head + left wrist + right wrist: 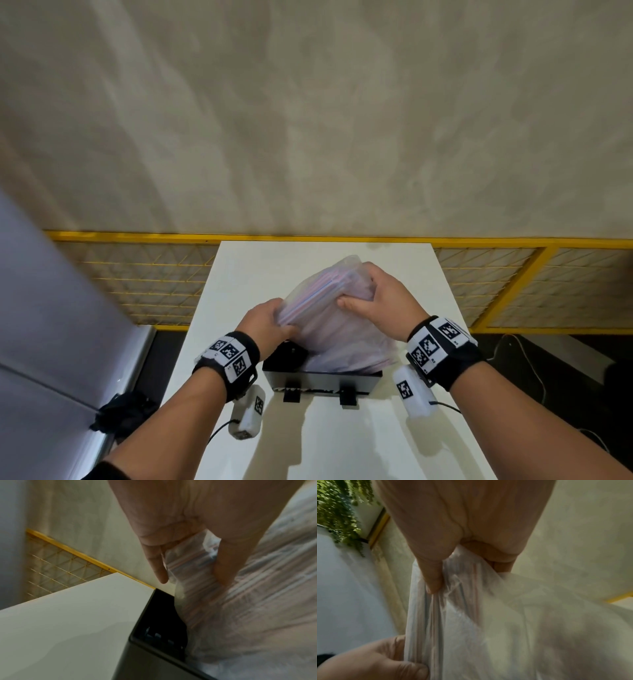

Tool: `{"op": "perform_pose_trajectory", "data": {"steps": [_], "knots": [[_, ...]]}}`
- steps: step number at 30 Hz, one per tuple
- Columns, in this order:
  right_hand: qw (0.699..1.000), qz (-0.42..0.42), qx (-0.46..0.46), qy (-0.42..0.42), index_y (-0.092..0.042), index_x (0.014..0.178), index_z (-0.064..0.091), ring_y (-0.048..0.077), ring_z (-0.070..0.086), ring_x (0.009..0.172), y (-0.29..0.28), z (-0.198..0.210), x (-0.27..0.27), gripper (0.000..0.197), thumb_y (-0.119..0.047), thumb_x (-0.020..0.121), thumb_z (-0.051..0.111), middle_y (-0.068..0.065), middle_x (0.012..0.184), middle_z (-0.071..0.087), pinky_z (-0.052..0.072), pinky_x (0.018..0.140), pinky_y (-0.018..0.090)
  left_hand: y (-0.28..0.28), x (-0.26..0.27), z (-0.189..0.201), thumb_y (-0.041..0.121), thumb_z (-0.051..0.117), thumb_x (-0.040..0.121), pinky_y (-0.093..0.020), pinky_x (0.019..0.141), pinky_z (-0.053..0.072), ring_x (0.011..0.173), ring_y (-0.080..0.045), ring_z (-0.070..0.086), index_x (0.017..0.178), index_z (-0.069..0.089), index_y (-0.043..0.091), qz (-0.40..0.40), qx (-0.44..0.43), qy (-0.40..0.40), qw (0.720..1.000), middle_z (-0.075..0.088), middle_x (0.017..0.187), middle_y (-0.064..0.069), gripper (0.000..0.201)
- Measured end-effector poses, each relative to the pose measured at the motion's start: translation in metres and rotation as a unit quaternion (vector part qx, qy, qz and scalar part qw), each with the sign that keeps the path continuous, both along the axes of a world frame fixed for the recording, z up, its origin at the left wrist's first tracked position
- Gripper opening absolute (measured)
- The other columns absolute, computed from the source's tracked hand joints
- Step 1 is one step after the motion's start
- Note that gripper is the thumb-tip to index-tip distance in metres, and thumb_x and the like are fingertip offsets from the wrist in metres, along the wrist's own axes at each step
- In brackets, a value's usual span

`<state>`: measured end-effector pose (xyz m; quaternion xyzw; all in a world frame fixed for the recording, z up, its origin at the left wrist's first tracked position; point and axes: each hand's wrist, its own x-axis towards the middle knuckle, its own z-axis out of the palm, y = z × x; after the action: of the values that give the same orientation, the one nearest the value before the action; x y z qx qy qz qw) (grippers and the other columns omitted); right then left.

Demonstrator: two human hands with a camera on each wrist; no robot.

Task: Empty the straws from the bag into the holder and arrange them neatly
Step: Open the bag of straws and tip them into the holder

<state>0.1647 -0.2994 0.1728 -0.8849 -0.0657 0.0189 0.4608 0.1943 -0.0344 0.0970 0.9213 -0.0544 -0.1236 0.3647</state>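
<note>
A clear plastic bag (329,308) full of pink, blue and white straws is tilted over a black box-shaped holder (322,380) near the table's front, its lower end down inside the holder. My left hand (270,318) grips the bag's left side, thumb and fingers pinching the plastic (190,563). My right hand (373,294) grips the bag's upper right part, thumb on the near face. In the right wrist view the bag (471,615) hangs between my right thumb and fingers, with the left hand (385,662) below. The holder (159,622) shows a dark inside beside the bag.
The holder stands on a narrow white table (342,438). Behind it runs a yellow wire-mesh fence (496,281) and a pale wall. A grey cabinet (51,325) stands to the left, with a black object (123,411) at its foot. Cables lie on the floor at the right.
</note>
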Motion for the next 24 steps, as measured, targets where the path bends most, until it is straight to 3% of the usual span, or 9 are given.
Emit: {"op": "perform_pose_trajectory", "data": {"steps": [6, 9, 14, 18, 24], "knots": [[0.999, 0.005, -0.042, -0.010, -0.031, 0.115, 0.065, 0.009, 0.067, 0.098, 0.002, 0.018, 0.006, 0.031, -0.033, 0.087, 0.079, -0.012, 0.105, 0.073, 0.053, 0.094, 0.041, 0.005, 0.001, 0.005, 0.039, 0.071, 0.077, -0.028, 0.065, 0.051, 0.075, -0.015, 0.064, 0.091, 0.056, 0.029, 0.003, -0.014, -0.030, 0.999, 0.066, 0.082, 0.005, 0.022], [0.999, 0.003, -0.040, -0.017, -0.034, 0.121, 0.060, 0.003, 0.065, 0.100, 0.003, 0.023, 0.006, 0.038, -0.036, 0.088, 0.078, -0.015, 0.110, 0.071, 0.053, 0.091, 0.033, 0.008, 0.002, 0.010, 0.039, 0.072, 0.078, -0.027, 0.061, 0.046, 0.073, -0.015, 0.063, 0.090, 0.052, 0.029, 0.006, -0.023, -0.051, 0.998, 0.064, 0.081, 0.005, 0.025], [0.998, 0.020, -0.053, -0.028, -0.031, 0.124, 0.061, 0.007, 0.065, 0.107, 0.011, 0.028, 0.003, 0.037, -0.033, 0.091, 0.076, -0.014, 0.115, 0.071, 0.052, 0.097, 0.035, 0.009, 0.000, 0.017, 0.038, 0.077, 0.075, -0.020, 0.063, 0.045, 0.080, -0.004, 0.062, 0.097, 0.055, 0.038, -0.037, -0.012, -0.013, 0.999, 0.065, 0.089, 0.012, 0.030], [0.997, 0.022, -0.054, -0.041, -0.032, 0.125, 0.064, 0.005, 0.064, 0.108, 0.015, 0.030, 0.002, 0.036, -0.028, 0.091, 0.075, -0.015, 0.116, 0.071, 0.051, 0.099, 0.033, 0.009, 0.000, 0.017, 0.044, 0.078, 0.072, -0.018, 0.056, 0.042, 0.070, -0.005, 0.062, 0.083, 0.061, 0.032, -0.043, 0.017, 0.003, 0.999, 0.065, 0.077, 0.010, 0.024], [0.997, 0.023, -0.052, -0.049, -0.032, 0.123, 0.064, 0.006, 0.066, 0.107, 0.018, 0.033, 0.002, 0.033, -0.030, 0.092, 0.073, -0.014, 0.116, 0.072, 0.053, 0.097, 0.034, 0.008, 0.001, 0.021, 0.039, 0.083, 0.076, -0.020, 0.052, 0.037, 0.061, -0.007, 0.054, 0.072, 0.056, 0.027, -0.029, 0.033, -0.024, 0.999, 0.058, 0.070, 0.008, 0.029]]}}
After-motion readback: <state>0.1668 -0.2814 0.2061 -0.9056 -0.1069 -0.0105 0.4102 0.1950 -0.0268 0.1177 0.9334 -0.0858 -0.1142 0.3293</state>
